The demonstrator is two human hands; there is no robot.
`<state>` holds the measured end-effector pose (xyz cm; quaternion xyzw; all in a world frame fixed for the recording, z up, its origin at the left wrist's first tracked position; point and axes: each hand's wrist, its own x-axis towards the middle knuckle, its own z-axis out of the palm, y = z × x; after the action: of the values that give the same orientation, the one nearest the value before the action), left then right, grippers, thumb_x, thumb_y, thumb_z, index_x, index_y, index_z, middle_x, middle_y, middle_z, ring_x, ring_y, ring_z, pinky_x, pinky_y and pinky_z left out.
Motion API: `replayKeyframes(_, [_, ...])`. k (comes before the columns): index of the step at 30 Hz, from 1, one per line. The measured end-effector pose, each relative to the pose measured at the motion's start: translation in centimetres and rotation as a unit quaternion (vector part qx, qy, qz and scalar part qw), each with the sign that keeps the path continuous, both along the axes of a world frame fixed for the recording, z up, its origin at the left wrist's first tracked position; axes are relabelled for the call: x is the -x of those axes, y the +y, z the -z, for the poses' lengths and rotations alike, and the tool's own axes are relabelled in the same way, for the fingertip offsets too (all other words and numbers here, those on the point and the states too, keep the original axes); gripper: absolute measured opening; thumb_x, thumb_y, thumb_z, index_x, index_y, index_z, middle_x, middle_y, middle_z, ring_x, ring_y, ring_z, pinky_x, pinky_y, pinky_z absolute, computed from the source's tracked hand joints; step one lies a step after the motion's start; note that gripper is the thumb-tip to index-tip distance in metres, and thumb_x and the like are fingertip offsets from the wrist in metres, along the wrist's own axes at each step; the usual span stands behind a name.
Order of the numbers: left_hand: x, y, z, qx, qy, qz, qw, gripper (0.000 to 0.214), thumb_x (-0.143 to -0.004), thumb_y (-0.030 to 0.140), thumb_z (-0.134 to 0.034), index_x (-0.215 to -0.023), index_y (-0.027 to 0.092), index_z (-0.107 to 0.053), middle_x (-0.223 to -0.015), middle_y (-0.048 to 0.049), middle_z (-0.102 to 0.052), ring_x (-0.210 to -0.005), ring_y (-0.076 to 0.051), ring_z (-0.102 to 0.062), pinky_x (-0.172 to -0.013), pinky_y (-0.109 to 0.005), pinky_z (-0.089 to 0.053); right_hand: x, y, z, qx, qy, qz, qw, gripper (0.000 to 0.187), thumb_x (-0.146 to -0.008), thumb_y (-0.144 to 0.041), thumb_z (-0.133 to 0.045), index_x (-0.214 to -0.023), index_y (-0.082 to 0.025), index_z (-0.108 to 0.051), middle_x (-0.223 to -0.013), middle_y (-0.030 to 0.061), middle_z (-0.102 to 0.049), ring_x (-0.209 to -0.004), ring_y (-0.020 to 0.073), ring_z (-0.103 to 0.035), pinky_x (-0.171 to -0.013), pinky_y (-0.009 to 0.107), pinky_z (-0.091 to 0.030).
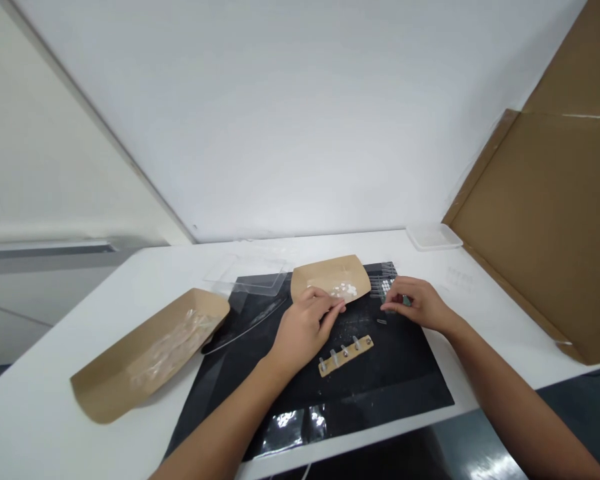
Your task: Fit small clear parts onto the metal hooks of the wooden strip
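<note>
My left hand (307,325) is closed in a pinch at the near edge of a small brown paper tray (320,272). Whatever sits between its fingertips is too small to make out. White pieces (344,290) lie inside that tray. My right hand (415,303) also pinches, over the mat's right side, its fingertips hiding anything they hold. Beside it are clear slim tubes (377,288) and a group of white dots (387,285). Below its fingers lies one small clear tube (381,322). Nearer me, a tan strip (337,363) carries several short clear tubes and small metal balls.
A black mat (400,373) covers part of the white table (35,393). At left stands a larger brown paper tray (110,360) with clear plastic bags. Clear plastic sheets (260,283) lie behind. A white plastic lid or tray (434,237) and cardboard (545,220) are at right.
</note>
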<state>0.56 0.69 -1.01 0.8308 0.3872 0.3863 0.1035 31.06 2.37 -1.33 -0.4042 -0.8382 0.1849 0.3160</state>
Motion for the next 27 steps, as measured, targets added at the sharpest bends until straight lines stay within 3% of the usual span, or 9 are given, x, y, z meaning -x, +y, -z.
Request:
replayKeyframes(7, [0.1, 0.4, -0.1, -0.038, -0.022, -0.017, 0.999, 0.029, -0.109, 0.028, -0.051, -0.11, 0.021, -0.079, -0.103, -0.0093, -0.081, -0.101, -0.023, -0.073, -0.091, -0.038, -0.063, -0.6, 0.8, 0.8, -0.005, 0.01, 0.013, 1.0, 0.037, -0.101, -0.057, -0.066, -0.09, -0.025, -0.081, -0.088, 0.0057, -0.079, -0.083, 0.0209, -0.07, -0.08, 0.033, -0.054])
replayKeyframes(14, [0.3, 1.0, 0.8, -0.024, -0.008, -0.037, 0.999, 0.035, -0.109, 0.023, -0.043, -0.13, 0.022, -0.071, -0.129, -0.0095, -0.078, -0.122, -0.026, -0.073, -0.11, -0.047, -0.058, -1.0, 1.3, 1.3, 0.027, -0.005, 0.018, 0.999, 0.028, -0.105, -0.04, -0.057, -0.104, -0.026, -0.082, -0.101, 0.0054, -0.084, -0.095, 0.024, -0.077, -0.09, 0.037, -0.059])
replayKeyframes(16, [0.4, 1.1, 1.1, -0.009, -0.009, -0.046, 0.999, 0.043, -0.108, 0.019, -0.04, -0.145, 0.02, -0.061, -0.136, -0.0119, -0.074, -0.129, -0.027, -0.07, -0.113, -0.049, -0.056, -1.0, 1.3, 1.6, 0.035, -0.002, 0.018, 0.999, 0.031, -0.106, -0.032, -0.05, -0.114, -0.026, -0.079, -0.103, 0.0046, -0.084, -0.098, 0.0232, -0.078, -0.094, 0.038, -0.06])
replayKeyframes(18, [0.4, 1.2, 1.3, 0.01, -0.018, -0.054, 0.998, 0.056, -0.106, 0.013, -0.037, -0.162, 0.019, -0.04, -0.144, -0.0145, -0.069, -0.136, -0.027, -0.065, -0.115, -0.05, -0.054, -1.0, 1.4, 1.9, 0.039, 0.009, 0.023, 0.999, 0.038, -0.106, -0.024, -0.042, -0.129, -0.025, -0.073, -0.108, 0.0047, -0.083, -0.099, 0.0218, -0.079, -0.098, 0.039, -0.06])
replayKeyframes(21, [0.4, 1.3, 1.3, 0.005, -0.028, -0.065, 0.997, 0.071, -0.102, 0.009, -0.038, -0.17, 0.018, -0.019, -0.159, -0.0196, -0.054, -0.149, -0.029, -0.052, -0.121, -0.056, -0.046, -1.0, 1.5, 2.3, 0.039, 0.032, 0.037, 0.998, 0.048, -0.106, -0.021, -0.037, -0.149, -0.024, -0.057, -0.123, 0.0065, -0.08, -0.104, 0.0205, -0.079, -0.104, 0.042, -0.058])
replayKeyframes(24, [0.5, 1.5, 1.2, -0.032, -0.012, -0.059, 0.998, 0.059, -0.103, 0.017, -0.045, -0.161, 0.015, -0.039, -0.158, -0.0207, -0.053, -0.15, -0.033, -0.048, -0.122, -0.062, -0.043, -1.3, 1.4, 2.4, 0.046, 0.046, 0.054, 0.996, 0.05, -0.109, -0.026, -0.035, -0.158, -0.026, -0.046, -0.128, 0.0072, -0.078, -0.103, 0.0216, -0.08, -0.103, 0.044, -0.06])
replayKeyframes(27, [0.6, 1.7, 1.1, -0.034, 0.006, -0.042, 0.999, 0.028, -0.105, 0.028, -0.053, -0.125, 0.018, -0.069, -0.129, -0.0141, -0.074, -0.139, -0.034, -0.056, -0.111, -0.059, -0.054, -1.6, 1.4, 2.3, 0.07, 0.071, 0.078, 0.992, 0.05, -0.113, -0.038, -0.032, -0.162, -0.028, -0.039, -0.122, 0.0073, -0.081, -0.1, 0.024, -0.081, -0.095, 0.045, -0.062])
